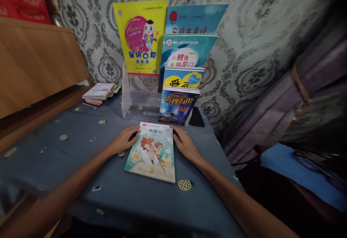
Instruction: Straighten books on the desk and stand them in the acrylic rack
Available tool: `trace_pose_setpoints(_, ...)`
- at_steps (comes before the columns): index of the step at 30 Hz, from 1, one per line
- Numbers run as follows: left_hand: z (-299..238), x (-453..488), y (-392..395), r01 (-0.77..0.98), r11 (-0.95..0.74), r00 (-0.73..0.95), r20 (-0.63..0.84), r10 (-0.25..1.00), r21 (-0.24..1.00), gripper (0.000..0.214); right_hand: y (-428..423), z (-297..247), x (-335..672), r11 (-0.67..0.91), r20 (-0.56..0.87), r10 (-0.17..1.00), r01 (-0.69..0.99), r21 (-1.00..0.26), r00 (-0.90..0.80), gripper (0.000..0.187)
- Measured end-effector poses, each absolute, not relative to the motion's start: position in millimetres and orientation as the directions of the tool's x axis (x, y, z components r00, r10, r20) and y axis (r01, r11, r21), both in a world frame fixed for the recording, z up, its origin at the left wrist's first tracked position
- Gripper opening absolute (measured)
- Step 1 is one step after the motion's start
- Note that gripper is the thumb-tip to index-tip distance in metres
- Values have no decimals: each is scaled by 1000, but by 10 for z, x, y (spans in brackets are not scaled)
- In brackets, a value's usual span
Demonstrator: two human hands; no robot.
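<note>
A picture-covered book (152,154) with a white band across its top lies face up on the dark patterned tablecloth, or very slightly above it; I cannot tell which. My left hand (125,139) holds its upper left edge, fingers bent against the cover's side. On the opposite edge, my right hand (185,143) grips the upper right corner. Just behind the book stands a clear stepped display rack (126,93). A yellow workbook (143,39) leans upright at its left rear. Its right side bears a dark blue book (177,107), with several other books rising in tiers behind.
A small pile of books (99,91) lies at the back left, beside a wooden panel (40,64). A black phone (196,117) rests right of the rack. Past the table's right edge are a curtain (252,122) and a blue cloth (298,173).
</note>
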State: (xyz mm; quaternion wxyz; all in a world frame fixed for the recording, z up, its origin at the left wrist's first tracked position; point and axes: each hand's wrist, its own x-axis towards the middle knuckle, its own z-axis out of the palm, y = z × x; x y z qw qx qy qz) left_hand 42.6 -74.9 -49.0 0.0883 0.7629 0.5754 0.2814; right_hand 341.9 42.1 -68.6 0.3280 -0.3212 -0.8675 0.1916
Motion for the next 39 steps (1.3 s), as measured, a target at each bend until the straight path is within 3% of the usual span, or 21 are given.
trace_pose_setpoints(12, -479, 564, -824, 869, -287, 135, 365, 921, 403, 33, 603, -674, 3334, 645, 419, 734, 355, -677, -534, 36)
trace_pose_setpoints(18, -258, 807, -840, 958, -236, 181, 293, 939, 164, 27, 404, -591, 3316, 608, 377, 722, 272, -746, -581, 36)
trace_pose_setpoints(22, -144, 1091, -811, 976, -216, 212, 191, 959, 1, 22, 342, -564, 3304, 504, 320, 756, 195, -842, -572, 33)
trace_pose_setpoints(31, -122, 1849, -834, 963, -269, 266, 125, 956, 10, 57, 243, -538, 3438, 399, 273, 782, 113, -910, -561, 29)
trace_pose_setpoints(39, -154, 1972, -818, 958, -275, 284, 129, 950, -86, 42, 239, -494, 3468, 335, 240, 792, 71, -940, -561, 28)
